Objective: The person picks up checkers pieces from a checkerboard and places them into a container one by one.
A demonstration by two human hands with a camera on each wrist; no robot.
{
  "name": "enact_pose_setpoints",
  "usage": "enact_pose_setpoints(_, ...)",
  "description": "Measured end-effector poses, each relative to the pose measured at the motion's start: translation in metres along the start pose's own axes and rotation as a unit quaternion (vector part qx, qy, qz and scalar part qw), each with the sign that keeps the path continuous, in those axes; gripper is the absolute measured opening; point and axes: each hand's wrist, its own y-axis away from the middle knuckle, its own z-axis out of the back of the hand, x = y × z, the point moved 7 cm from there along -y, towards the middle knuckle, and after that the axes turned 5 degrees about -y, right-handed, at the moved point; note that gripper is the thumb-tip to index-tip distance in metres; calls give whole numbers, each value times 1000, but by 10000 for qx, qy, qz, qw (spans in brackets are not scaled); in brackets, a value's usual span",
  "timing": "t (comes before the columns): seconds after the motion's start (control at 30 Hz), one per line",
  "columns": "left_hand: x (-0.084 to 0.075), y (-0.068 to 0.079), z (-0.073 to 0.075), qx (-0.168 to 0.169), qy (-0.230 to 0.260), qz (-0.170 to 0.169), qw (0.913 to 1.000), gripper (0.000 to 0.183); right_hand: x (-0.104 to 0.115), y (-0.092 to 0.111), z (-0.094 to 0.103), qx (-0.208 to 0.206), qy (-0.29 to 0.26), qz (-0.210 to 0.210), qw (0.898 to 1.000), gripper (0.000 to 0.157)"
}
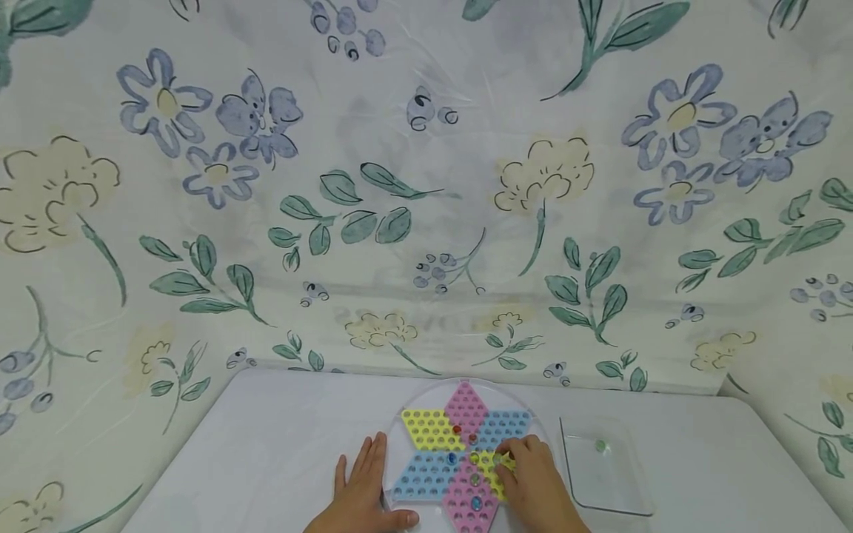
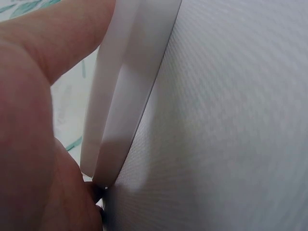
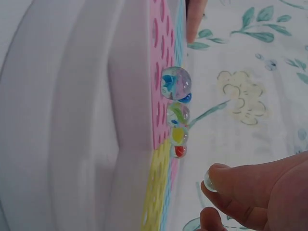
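Observation:
A round Chinese checkers board (image 1: 421, 485) with a pink, yellow and blue star lies on the white table. My right hand (image 1: 536, 477) is over its right yellow point, pinching a clear marble (image 3: 208, 182) between thumb and finger. In the right wrist view, that marble is held apart from the board's surface. Several glass marbles sit in the holes, among them a red marble (image 1: 456, 429), a yellow marble (image 1: 474, 458), a green marble (image 1: 474, 480) and a large blue-swirled marble (image 3: 175, 83). At the board's left edge my left hand (image 1: 365, 492) rests with straight fingers, its thumb by the rim.
To the right of the board stands a clear plastic tray (image 1: 609, 492) holding a pale green marble (image 1: 600, 446). The white tabletop (image 1: 266, 451) reaches back to a flower-patterned sheet (image 1: 400, 266), which also hangs at both sides.

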Motion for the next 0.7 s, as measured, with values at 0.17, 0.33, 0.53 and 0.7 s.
enact_pose_setpoints(0.17,1,-1,0,59,28,116,9999,133,0,1,6,-163,-44,-56,9998,16)
enact_pose_setpoints(0.33,0,-1,-1,103,106,160,9998,135,0,2,12,-391,6,-26,9992,16)
enact_pose_setpoints(0.53,3,-2,-1,92,104,184,9997,136,2,5,21,-575,-7,112,9983,15)
enact_pose_setpoints(0.7,4,-3,-1,80,-24,175,9998,134,0,5,28,-610,65,-112,9981,18)
